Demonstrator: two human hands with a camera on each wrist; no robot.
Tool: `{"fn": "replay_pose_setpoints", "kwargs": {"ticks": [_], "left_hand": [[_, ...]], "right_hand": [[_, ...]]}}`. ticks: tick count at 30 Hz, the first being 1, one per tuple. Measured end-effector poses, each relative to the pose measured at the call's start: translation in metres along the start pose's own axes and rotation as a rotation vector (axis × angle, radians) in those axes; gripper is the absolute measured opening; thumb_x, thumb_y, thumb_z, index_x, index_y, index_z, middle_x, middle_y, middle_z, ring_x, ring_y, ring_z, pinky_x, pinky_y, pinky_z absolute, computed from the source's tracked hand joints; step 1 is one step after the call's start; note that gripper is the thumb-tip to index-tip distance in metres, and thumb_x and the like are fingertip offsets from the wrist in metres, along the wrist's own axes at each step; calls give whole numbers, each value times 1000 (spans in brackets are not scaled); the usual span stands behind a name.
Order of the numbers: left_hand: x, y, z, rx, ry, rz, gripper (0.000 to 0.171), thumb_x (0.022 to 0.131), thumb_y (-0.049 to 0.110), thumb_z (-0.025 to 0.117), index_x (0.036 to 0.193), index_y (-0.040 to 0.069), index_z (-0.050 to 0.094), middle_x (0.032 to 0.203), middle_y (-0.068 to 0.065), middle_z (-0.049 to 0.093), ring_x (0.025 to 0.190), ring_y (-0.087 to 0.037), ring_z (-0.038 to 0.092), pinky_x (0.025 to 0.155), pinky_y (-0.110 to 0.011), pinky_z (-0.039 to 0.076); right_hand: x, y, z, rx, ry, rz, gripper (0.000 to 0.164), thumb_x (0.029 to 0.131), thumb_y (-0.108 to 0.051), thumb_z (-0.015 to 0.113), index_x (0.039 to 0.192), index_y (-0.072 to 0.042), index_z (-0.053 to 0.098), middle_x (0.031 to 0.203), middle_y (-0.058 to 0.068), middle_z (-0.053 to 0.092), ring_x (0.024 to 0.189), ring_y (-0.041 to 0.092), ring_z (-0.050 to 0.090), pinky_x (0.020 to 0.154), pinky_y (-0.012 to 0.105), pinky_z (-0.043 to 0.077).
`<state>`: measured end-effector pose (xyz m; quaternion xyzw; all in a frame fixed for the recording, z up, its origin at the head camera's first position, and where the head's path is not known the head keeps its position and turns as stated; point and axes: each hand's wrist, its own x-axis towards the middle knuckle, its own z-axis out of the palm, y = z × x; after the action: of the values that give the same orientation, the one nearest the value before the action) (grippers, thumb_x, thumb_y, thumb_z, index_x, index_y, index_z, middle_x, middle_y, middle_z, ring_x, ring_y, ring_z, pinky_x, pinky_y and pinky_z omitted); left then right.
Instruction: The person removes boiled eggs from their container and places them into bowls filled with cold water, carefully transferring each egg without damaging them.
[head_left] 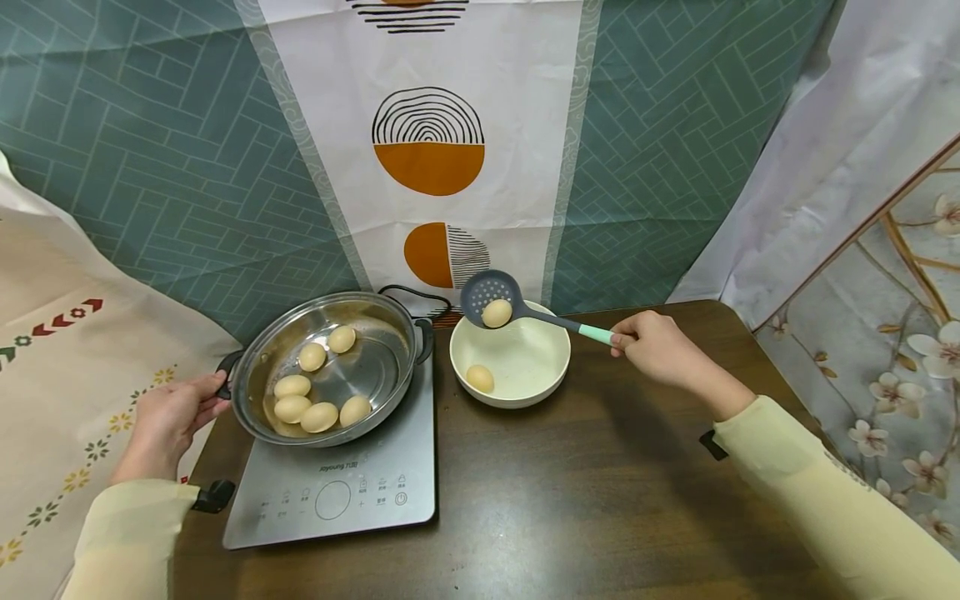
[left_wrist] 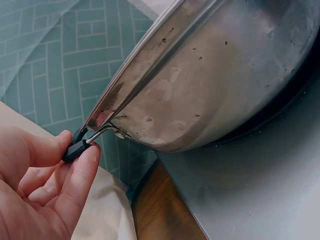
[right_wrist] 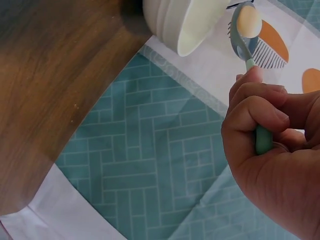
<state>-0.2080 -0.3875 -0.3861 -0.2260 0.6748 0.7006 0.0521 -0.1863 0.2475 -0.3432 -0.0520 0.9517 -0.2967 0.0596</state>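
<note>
My right hand (head_left: 660, 346) grips the mint-green handle of a grey slotted skimmer (head_left: 480, 287). One egg (head_left: 497, 313) lies in its perforated bowl, raised over the back left rim of a cream bowl (head_left: 543, 354). Inside that bowl, a second egg (head_left: 480, 378) rests at the left. With thumb and fingers, my left hand (head_left: 168, 417) pinches the black side handle (left_wrist: 76, 150) of a steel pan (head_left: 375, 425). Several eggs (head_left: 319, 417) sit in the pan, mostly along its left and near side. In the right wrist view, fingers curl round the skimmer handle (right_wrist: 263, 140).
Beneath the pan is a flat induction cooker (head_left: 330, 500) with touch controls, its black cord (head_left: 416, 289) running behind. Everything stands on a dark wooden table (head_left: 555, 500). A patterned cloth (head_left: 637, 167) hangs along the back, and a flowered panel (head_left: 900, 392) is at the right.
</note>
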Motion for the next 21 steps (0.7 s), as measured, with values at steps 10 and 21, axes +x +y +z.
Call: {"fn": "replay_pose_setpoints", "kwargs": {"ticks": [10,21], "left_hand": [[1,0,0,-8,-3,7,8,81,19,73,75,15,75,65,-1,70,58,-16,69,58,-27,60],[2,-1,0,-3,2,8,9,81,20,73,74,16,75,65,-1,70,58,-15,69,57,-26,60]], "right_hand": [[-2,10,8,-7,2,3,17,94,-13,53,90,-5,68,81,6,66,64,15,46,52,24,38],[0,17,21,-53,23,-24,16,93,-10,53,88,-6,68,75,1,64,65,15,51,54,23,42]]}}
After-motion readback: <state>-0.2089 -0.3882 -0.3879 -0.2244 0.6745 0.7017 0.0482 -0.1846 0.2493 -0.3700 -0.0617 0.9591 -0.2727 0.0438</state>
